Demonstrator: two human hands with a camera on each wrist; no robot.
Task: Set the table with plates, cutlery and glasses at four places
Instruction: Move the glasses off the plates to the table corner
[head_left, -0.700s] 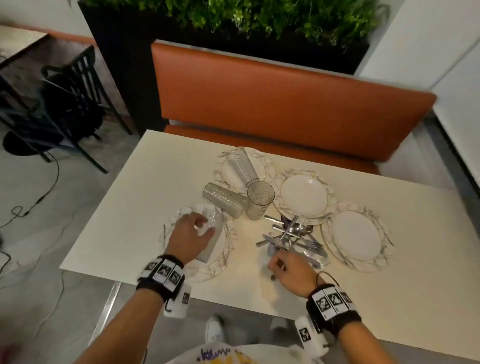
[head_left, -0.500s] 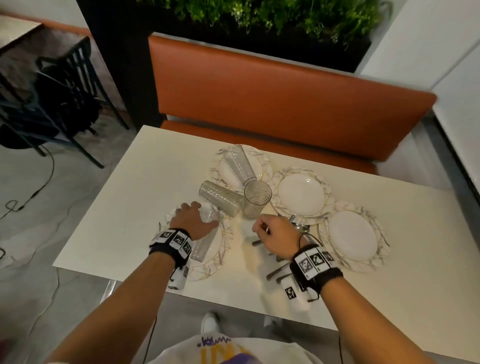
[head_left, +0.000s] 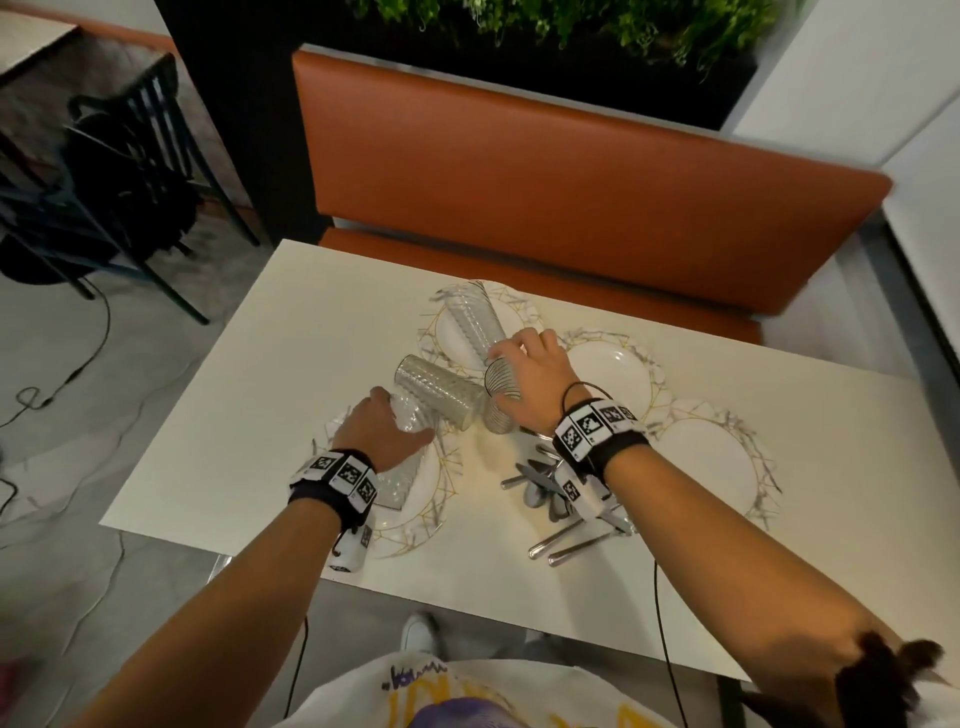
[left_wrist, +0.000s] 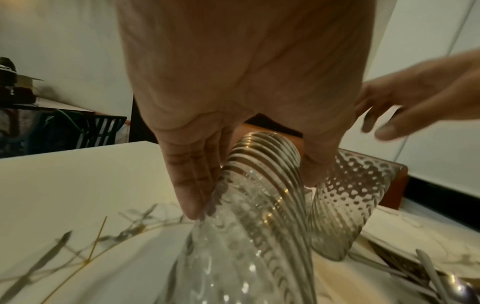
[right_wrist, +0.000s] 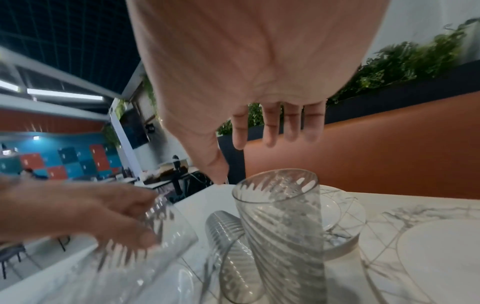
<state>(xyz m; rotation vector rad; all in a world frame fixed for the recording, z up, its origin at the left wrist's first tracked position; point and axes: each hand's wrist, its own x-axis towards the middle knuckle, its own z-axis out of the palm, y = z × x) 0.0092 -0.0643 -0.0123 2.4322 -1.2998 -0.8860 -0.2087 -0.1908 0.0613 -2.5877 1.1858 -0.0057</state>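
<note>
Gripping with the left hand (head_left: 382, 434) a clear ribbed drinking glass lying on its side (head_left: 402, 462) across the near-left white plate with gold and grey line pattern (head_left: 426, 512), at about 7 o'clock of the cluster; fingers and thumb wrapped round its upper end. Hovering with the right hand (head_left: 530, 376) over the upright clear swirl-ribbed glass (head_left: 500, 397) at the cluster's centre, fingers spread and straight, nothing held, not plainly touching in the right wrist view.

Best done, by judgement: bringing thumb and fingers down round the upright glass below its rim before lifting, since a second tipped glass (head_left: 439, 389) leans close at its 9 o'clock and a third (head_left: 472, 322) lies at 12 o'clock on the far plate (head_left: 524, 312); lifting straight up to avoid knocking either. Tilting the left glass upright off the plate rather than dragging it.

Hard to make out: the pile of steel cutlery (head_left: 558, 512) at 5 o'clock, half covered by the right wrist band; count unknowable. Base of the gripped glass blurred
</note>
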